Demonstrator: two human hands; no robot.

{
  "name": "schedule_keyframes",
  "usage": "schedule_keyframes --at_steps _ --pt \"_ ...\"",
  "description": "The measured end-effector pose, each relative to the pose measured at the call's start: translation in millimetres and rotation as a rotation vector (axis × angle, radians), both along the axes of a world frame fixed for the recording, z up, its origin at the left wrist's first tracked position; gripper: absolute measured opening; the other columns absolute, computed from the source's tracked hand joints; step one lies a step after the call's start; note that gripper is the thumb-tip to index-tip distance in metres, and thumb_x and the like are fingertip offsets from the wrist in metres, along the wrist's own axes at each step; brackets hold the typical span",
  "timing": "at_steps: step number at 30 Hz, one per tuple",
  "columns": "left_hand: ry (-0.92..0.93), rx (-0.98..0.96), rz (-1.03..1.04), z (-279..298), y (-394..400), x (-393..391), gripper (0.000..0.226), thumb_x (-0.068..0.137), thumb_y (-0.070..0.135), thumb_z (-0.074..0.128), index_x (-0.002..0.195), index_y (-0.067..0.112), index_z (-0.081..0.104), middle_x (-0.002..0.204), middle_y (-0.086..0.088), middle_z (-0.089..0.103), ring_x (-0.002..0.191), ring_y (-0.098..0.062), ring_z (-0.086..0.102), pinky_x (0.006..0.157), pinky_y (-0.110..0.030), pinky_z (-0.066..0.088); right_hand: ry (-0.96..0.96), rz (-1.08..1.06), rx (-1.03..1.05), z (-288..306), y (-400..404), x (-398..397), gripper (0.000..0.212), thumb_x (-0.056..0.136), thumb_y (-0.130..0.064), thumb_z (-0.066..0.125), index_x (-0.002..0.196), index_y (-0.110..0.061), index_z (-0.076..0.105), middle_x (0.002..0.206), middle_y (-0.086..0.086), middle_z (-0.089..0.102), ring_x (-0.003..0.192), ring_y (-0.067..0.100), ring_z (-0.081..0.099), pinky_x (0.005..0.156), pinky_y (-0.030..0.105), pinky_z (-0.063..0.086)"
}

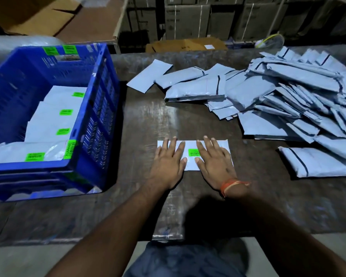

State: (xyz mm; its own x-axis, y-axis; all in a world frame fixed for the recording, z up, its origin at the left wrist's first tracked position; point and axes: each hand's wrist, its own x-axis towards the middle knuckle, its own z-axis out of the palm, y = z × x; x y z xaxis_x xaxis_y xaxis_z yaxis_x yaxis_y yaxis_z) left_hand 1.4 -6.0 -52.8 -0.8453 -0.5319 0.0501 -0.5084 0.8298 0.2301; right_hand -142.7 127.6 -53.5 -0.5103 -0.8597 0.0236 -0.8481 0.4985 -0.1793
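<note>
While both of your hands press flat on one packet, take the widest thing first: the dark table (148, 116) runs out under and beyond them on every side. Off to the left of your left hand (169, 159) stands the blue crate (100, 80), near it but not touching, with labelled packets (54, 116) lying in it, each with a green sticker face up. Beyond and to the right of your right hand (214, 159) sprawls the heap of grey packets (288, 96), none of which shows a sticker. One loose packet (318, 162) lies apart from the heap, level with that hand and further right.

Directly under your palms is the packet (223, 145) in work, lying flat and lengthwise across the table. Your fingers are straight and spread, pressing down and gripping nothing. The two hands sit side by side with a narrow gap between the thumbs. In that gap, right against the inner fingers of your right hand, sits the green label (194, 152).

By my reading you are at the smoothing step: the sticker is on and you are pressing it flat. The next move would be to carry the packet leftward into the crate, on top of those lying there. That calls for one hand to curl under an edge, since the thin film lies flush to the table. Keep the label face up like the rest.
</note>
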Motion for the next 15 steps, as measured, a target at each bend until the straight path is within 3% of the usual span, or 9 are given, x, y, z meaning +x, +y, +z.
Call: schedule_keyframes --at_steps 4,7,9,12,15 --pt "-0.058 -0.019 0.146 -4 -8 12 0.06 0.102 0.055 0.017 0.159 0.036 0.019 0.168 -0.006 0.009 0.154 -0.034 0.005 0.122 -0.055 0.012 0.028 -0.138 0.037 -4 17 -13 0.068 0.095 -0.059 0.007 0.158 -0.035 0.013 0.167 -0.001 0.007 0.153 0.026 0.007 0.115 0.048 0.022" --pt "-0.072 0.006 0.264 -4 -11 16 0.057 0.103 0.054 0.022 0.158 0.039 0.017 0.168 -0.012 0.005 0.153 -0.036 0.004 0.122 -0.055 0.009 0.022 -0.213 0.06 -4 25 -24 0.06 0.101 -0.055 0.018 0.158 -0.036 0.012 0.166 0.008 0.009 0.152 0.03 0.008 0.117 0.047 0.02" --pt "-0.067 0.036 0.343 4 -8 15 0.056 0.103 0.051 0.031 0.157 0.036 0.023 0.164 -0.016 0.014 0.15 -0.037 0.013 0.118 -0.054 0.019 0.007 -0.276 0.02 -1 26 -25 0.059 0.102 -0.049 0.034 0.157 -0.031 0.023 0.163 0.014 0.019 0.149 0.034 0.018 0.114 0.048 0.027" --pt "0.01 0.063 0.421 22 0 11 0.052 0.097 0.04 0.053 0.146 0.027 0.039 0.139 -0.014 0.039 0.127 -0.034 0.037 0.1 -0.046 0.04 -0.046 -0.357 -0.122 8 24 -21 0.059 0.095 -0.034 0.056 0.15 -0.023 0.041 0.149 0.018 0.037 0.131 0.04 0.036 0.106 0.047 0.039" --pt "0.094 0.256 0.503 37 2 3 0.052 0.089 0.021 0.066 0.137 0.027 0.049 0.128 -0.013 0.042 0.114 -0.035 0.046 0.096 -0.037 0.043 -0.299 -0.436 -0.208 20 16 -21 0.064 0.085 -0.015 0.064 0.146 -0.025 0.047 0.137 0.018 0.039 0.122 0.037 0.041 0.11 0.036 0.037"
